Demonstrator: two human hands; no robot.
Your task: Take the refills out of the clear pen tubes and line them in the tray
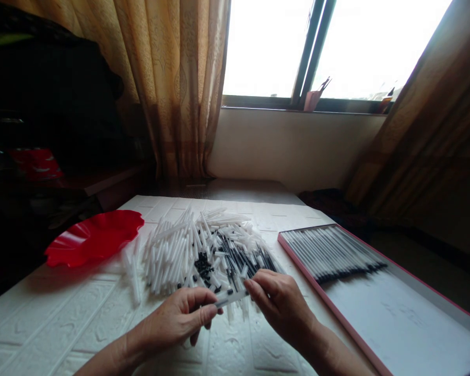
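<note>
Between my two hands lies a translucent pen barrel [231,299], with a dark part showing near its left end. My left hand [182,316] pinches that end between thumb and fingers. At the other end, my right hand [282,298] is closed with thumb and forefinger on the barrel; its tip is hidden by the fingers. Just beyond them spreads a heap of loose pen parts: clear barrels [164,261], small black plugs [203,266], black ink refills [238,253] and clear caps [245,271].
A red wavy-edged dish [96,237] stands at the left of the white brick-patterned table [82,313]. To the right, a pink-edged shallow box [325,303] holds a row of pens [329,250] with black ends. Behind are a curtain [176,89] and a window.
</note>
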